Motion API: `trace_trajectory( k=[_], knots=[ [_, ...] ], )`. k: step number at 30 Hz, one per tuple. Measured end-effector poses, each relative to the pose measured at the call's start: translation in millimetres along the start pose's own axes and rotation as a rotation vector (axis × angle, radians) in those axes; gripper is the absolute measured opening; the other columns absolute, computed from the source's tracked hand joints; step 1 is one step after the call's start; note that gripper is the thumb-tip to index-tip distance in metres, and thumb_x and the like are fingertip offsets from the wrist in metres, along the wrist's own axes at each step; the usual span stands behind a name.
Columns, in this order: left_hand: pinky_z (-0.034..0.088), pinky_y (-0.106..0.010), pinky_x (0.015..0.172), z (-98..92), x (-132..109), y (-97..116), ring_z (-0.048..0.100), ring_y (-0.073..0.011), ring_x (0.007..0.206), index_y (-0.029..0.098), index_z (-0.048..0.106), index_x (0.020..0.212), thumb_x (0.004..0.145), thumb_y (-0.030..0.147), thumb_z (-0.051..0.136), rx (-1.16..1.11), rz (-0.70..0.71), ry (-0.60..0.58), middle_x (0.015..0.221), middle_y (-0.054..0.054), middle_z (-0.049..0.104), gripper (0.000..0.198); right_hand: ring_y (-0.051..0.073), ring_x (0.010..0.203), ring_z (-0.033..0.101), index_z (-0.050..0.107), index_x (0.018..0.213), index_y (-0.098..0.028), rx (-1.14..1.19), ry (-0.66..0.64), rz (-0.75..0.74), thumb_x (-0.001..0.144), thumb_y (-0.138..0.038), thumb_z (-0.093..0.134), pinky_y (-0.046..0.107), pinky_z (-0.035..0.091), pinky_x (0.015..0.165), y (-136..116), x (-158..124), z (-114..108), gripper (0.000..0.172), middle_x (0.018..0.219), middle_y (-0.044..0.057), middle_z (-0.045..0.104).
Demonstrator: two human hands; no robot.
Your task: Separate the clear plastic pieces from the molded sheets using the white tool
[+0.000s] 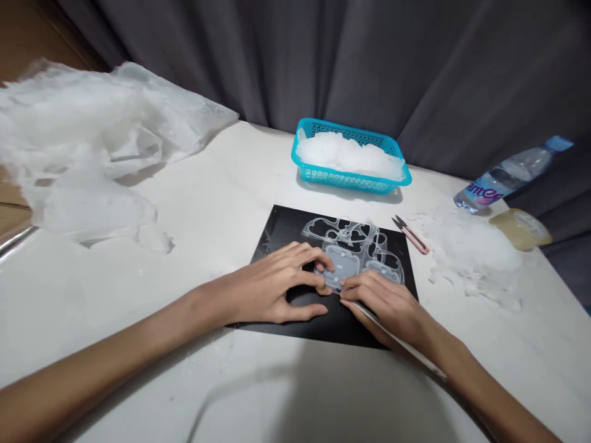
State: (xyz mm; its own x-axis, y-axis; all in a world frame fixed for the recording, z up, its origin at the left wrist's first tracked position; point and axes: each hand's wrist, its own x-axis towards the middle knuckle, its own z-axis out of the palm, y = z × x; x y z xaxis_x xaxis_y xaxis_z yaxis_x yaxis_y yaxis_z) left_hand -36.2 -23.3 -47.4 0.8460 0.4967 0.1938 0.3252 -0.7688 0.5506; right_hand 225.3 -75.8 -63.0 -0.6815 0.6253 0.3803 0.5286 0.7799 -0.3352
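On a black mat (295, 237) lies a translucent, soft-looking sheet (341, 264) with rounded outlines and looping cut-out strips at its far side. My left hand (281, 280) rests over its near left edge, fingertips on the sheet, fingers spread and thumb apart on the mat. Closed in a pinch, my right hand (388, 304) grips a thin white pen-like tool (399, 339) whose long handle runs back under my wrist. The tool's tip is at the sheet's near edge and too small to make out.
A blue basket (351, 179) of white translucent pieces stands at the back. Pink-handled thread snips (410, 235) lie right of the mat, beside a white scrap pile (475, 252), a tape roll (521, 229) and a water bottle (508, 175). A heap of white sheets (92, 141) covers the left.
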Motion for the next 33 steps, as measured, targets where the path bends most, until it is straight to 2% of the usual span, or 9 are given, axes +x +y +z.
trace_trajectory(
  k=[12, 17, 19, 21, 23, 26, 28, 31, 33],
  knots=[
    [0.044, -0.043, 0.105, 1.0, -3, -3, 0.058, -0.028, 0.118, 0.025, 0.076, 0.112, 0.095, 0.034, 0.071, -0.022, -0.002, -0.03, 0.133, -0.01, 0.061, 0.02, 0.017, 0.097, 0.07, 0.064, 0.104, -0.018, -0.042, 0.021, 0.015, 0.103, -0.014, 0.055, 0.028, 0.056, 0.085, -4, 3, 5, 0.009, 0.101, 0.006, 0.072],
    [0.044, -0.04, 0.107, -0.5, -2, -1, 0.058, -0.026, 0.122, 0.025, 0.075, 0.111, 0.099, 0.026, 0.064, -0.018, 0.005, 0.001, 0.134, -0.009, 0.059, 0.016, 0.024, 0.108, 0.068, 0.062, 0.123, -0.012, -0.152, 0.051, 0.031, 0.102, -0.02, 0.059, 0.034, 0.059, 0.091, -4, 3, 7, 0.023, 0.113, 0.013, 0.071],
    [0.047, -0.035, 0.1, 0.4, -2, 3, 0.062, -0.0234, 0.114, 0.022, 0.072, 0.111, 0.101, 0.026, 0.059, -0.014, -0.073, 0.089, 0.127, -0.009, 0.062, 0.016, 0.025, 0.112, 0.067, 0.062, 0.126, -0.01, -0.226, 0.04, 0.004, 0.102, -0.02, 0.058, 0.035, 0.059, 0.093, -3, 2, 10, 0.026, 0.115, 0.015, 0.071],
    [0.05, -0.03, 0.079, 2.6, -3, 10, 0.066, -0.0192, 0.089, 0.019, 0.068, 0.104, 0.102, 0.033, 0.056, -0.025, -0.258, 0.173, 0.104, -0.006, 0.067, 0.018, 0.025, 0.114, 0.067, 0.063, 0.126, -0.009, -0.295, 0.033, -0.019, 0.102, -0.018, 0.058, 0.035, 0.058, 0.095, -4, 2, 13, 0.027, 0.116, 0.015, 0.071],
    [0.042, -0.027, 0.059, 6.0, -2, 19, 0.06, -0.0157, 0.063, 0.019, 0.066, 0.093, 0.102, 0.045, 0.056, -0.075, -0.483, 0.163, 0.076, 0.0, 0.065, 0.029, 0.025, 0.115, 0.066, 0.063, 0.128, -0.009, -0.333, 0.053, -0.017, 0.102, -0.018, 0.058, 0.035, 0.057, 0.098, -6, 1, 15, 0.027, 0.118, 0.015, 0.071],
    [0.037, -0.026, 0.055, 12.7, 1, 30, 0.057, -0.0154, 0.055, 0.022, 0.069, 0.083, 0.099, 0.055, 0.057, -0.218, -0.702, 0.08, 0.062, 0.004, 0.063, 0.039, 0.024, 0.116, 0.066, 0.063, 0.128, -0.01, -0.307, 0.122, 0.032, 0.103, -0.017, 0.057, 0.035, 0.056, 0.102, -9, 3, 16, 0.027, 0.118, 0.014, 0.071],
    [0.041, -0.026, 0.061, 17.1, 4, 34, 0.062, -0.016, 0.063, 0.022, 0.071, 0.083, 0.099, 0.052, 0.057, -0.386, -0.738, 0.111, 0.07, 0.003, 0.07, 0.037, 0.022, 0.116, 0.066, 0.063, 0.128, -0.011, -0.266, 0.164, 0.07, 0.103, -0.017, 0.056, 0.035, 0.055, 0.103, -11, 4, 17, 0.026, 0.116, 0.013, 0.071],
    [0.047, -0.025, 0.068, 21.6, 9, 34, 0.065, -0.0154, 0.068, 0.02, 0.072, 0.087, 0.1, 0.046, 0.057, -0.685, -0.696, 0.202, 0.081, 0.002, 0.075, 0.032, 0.022, 0.112, 0.066, 0.064, 0.125, -0.013, -0.232, 0.201, 0.108, 0.104, -0.018, 0.053, 0.034, 0.056, 0.1, -14, 6, 18, 0.024, 0.113, 0.012, 0.071],
    [0.047, -0.025, 0.07, 23.2, 10, 33, 0.065, -0.0157, 0.071, 0.019, 0.073, 0.088, 0.098, 0.041, 0.06, -0.771, -0.665, 0.246, 0.081, 0.001, 0.076, 0.028, 0.022, 0.11, 0.066, 0.064, 0.125, -0.013, -0.22, 0.202, 0.126, 0.105, -0.019, 0.052, 0.035, 0.057, 0.097, -19, 6, 21, 0.024, 0.112, 0.012, 0.071]
  ],
)
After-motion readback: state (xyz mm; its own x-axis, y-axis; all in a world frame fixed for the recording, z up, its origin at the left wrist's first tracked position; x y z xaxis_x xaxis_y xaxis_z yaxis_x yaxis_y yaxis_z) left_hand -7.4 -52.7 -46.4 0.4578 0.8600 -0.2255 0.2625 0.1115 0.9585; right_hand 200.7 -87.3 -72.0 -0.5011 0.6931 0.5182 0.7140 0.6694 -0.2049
